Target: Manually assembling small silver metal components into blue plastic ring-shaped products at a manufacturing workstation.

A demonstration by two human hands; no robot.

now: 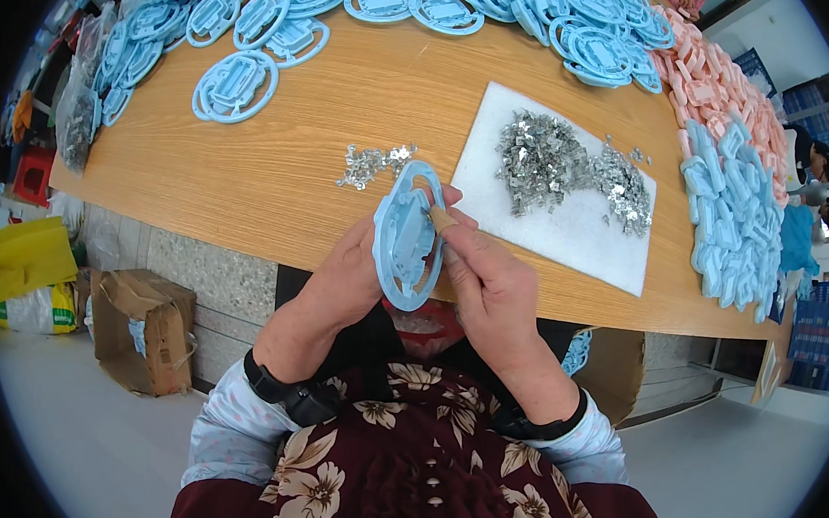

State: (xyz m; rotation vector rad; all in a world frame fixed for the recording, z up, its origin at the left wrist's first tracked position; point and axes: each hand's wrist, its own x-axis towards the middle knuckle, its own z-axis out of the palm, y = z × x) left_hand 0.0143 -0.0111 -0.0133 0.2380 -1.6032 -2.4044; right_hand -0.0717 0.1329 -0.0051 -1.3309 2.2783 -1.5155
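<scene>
Above the table's near edge, my left hand (345, 272) grips a light blue oval plastic piece (398, 248), tilted upright, with a moulded shape inside its ring. My right hand (500, 288) is closed at the piece's right side. A tan cover (443, 219) wraps one of its fingertips, which presses on the inner part. Anything pinched under that tip is too small to make out. Small shiny metal pieces (368, 166) lie loose on the table just beyond my hands. To the right, a white foam sheet (481, 182) carries bigger heaps of metal pieces (539, 162).
Blue oval pieces (237, 85) lie singly and in piles along the far side of the wooden table (295, 195). At the right are heaps of pink plastic parts (715, 83) and blue plastic parts (735, 217). A cardboard box (144, 328) stands on the floor at left.
</scene>
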